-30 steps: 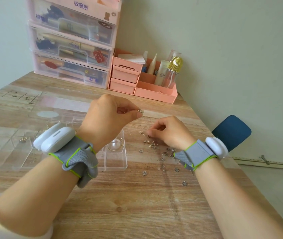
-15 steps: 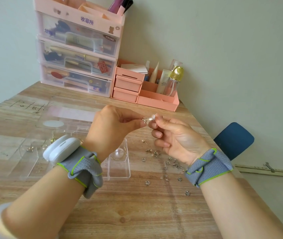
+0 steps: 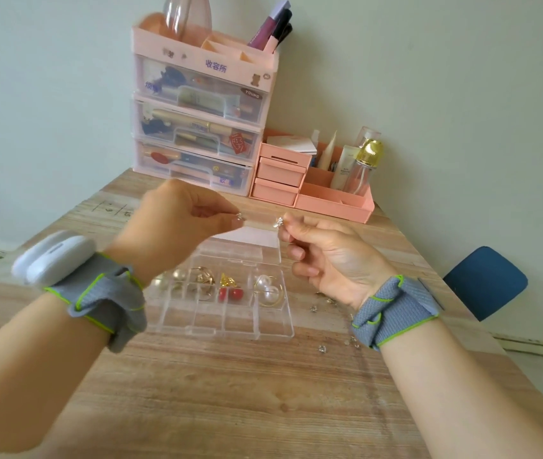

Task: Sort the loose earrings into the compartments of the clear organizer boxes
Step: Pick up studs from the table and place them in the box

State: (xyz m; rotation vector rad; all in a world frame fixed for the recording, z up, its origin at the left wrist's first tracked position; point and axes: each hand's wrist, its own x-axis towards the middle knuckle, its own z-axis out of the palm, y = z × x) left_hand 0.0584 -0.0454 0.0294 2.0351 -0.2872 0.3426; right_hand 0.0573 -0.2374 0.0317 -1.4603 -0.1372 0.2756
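A: Item one, the goods in hand?
B: Two small silver studs. Left stud (image 3: 239, 217), pinched at the fingertips of the left hand (image 3: 177, 223). Right stud (image 3: 279, 222), pinched likewise by the right hand (image 3: 326, 260). Both grips clamped on their pieces, the two studs held just apart in the air above the far edge of the box.

A: Item two, destination?
B: Clear organizer box (image 3: 220, 293), lid open, on the bench (image 3: 230, 392) below the hands. Compartments in its far row hold gold hoops (image 3: 202, 276), a red cherry pair (image 3: 229, 289) and pearl hoops (image 3: 268, 288). The near row looks vacant.

A: Item three, stock outstanding?
B: Loose earrings (image 3: 326, 323) scattered on the bench at four o'clock of the box, partly hidden by the right wrist.

A: Surroundings?
B: Pink drawer tower (image 3: 200, 127) at twelve o'clock, coral desk tidy (image 3: 313, 183) at one o'clock, blue chair (image 3: 485, 281) off the bench at three o'clock.

A: Hazards?
B: Judged, not seen: the studs are tiny and held by fingertip alone, so a slackened pinch would drop one, and it could bounce off the box rim to the floor. Clear dividers are hard to read; a stud may land in an occupied cell. The right forearm hangs close over the loose stock and could sweep it toward the bench edge.
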